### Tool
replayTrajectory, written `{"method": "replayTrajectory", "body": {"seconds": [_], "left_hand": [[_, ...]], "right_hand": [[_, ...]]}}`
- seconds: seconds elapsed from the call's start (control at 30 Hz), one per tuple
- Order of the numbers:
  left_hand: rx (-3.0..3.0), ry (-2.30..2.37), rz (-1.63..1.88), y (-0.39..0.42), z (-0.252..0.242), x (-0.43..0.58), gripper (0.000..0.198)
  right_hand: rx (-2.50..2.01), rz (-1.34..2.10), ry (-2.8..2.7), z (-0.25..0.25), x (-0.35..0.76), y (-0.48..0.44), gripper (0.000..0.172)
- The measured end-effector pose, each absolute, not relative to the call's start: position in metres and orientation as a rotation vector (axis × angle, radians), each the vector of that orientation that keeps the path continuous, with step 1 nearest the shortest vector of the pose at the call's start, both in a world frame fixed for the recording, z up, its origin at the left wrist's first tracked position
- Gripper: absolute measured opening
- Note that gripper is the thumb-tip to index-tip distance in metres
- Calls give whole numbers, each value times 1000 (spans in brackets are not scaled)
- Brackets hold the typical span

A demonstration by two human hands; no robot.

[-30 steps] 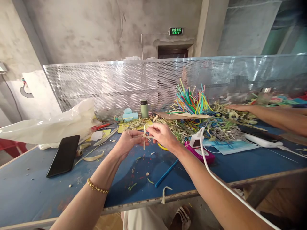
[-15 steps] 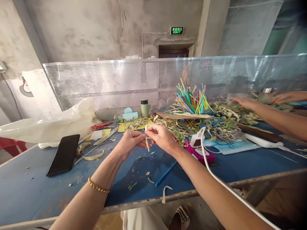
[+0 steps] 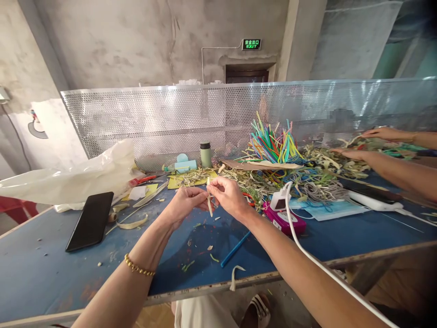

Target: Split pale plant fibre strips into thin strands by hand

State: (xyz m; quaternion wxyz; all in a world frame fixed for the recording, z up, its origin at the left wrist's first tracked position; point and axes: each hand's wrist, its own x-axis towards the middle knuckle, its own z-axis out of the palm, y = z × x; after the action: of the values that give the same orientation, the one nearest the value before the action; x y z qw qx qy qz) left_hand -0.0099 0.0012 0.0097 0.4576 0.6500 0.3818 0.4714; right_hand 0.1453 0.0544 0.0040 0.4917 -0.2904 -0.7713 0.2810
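- head view: a pale flat strip [image 3: 210, 210] stands nearly upright between both hands, apparently raised above the blue table [image 3: 184, 273].
- right hand [image 3: 228, 195]: thumb and forefinger pinch the strip's upper part, presumably to keep it upright.
- left hand [image 3: 187, 202]: thumb and fingers close on the strip from the other side, seemingly to brace it; their exact grip is partly hidden.
- just beyond: dried plant scraps [image 3: 239, 176] lie heaped, perhaps for easy reach.
- nearer edge: a blue stick [image 3: 235, 248] lies flat beside the right forearm.
- leftward: a black smartphone [image 3: 90, 222] lies apart, likely clear of the handwork.
- far right: a co-worker's hand [image 3: 353, 154] rests over similar scraps.
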Motion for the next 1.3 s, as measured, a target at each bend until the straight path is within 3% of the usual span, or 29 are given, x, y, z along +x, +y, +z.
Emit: {"method": "replayTrajectory", "body": {"seconds": [0.17, 0.33, 0.4, 0.5, 0.67, 1.07, 1.3], "left_hand": [[1589, 930, 1178, 1, 12, -13, 25], [1563, 1056, 1343, 2, 15, -14, 26], [1545, 1068, 1389, 4, 14, -14, 26], [1497, 1064, 1408, 7, 11, -15, 25], [1503, 1081, 1399, 11, 6, -15, 28], [1507, 1022, 1331, 7, 8, -16, 27], [1429, 1023, 1332, 7, 9, -17, 27]], "right_hand": [[-741, 643, -1891, 2, 148, 61, 18], [-841, -19, -1801, 9, 157, 65, 22], [-819, -121, -1831, 11, 158, 61, 25], [-786, 12, -1997, 11, 155, 55, 32], [-785, 262, -2090, 7, 148, 52, 18], [-822, 678, -2075, 9, 150, 49, 15], [-767, 706, -2094, 10, 154, 49, 14]]}}
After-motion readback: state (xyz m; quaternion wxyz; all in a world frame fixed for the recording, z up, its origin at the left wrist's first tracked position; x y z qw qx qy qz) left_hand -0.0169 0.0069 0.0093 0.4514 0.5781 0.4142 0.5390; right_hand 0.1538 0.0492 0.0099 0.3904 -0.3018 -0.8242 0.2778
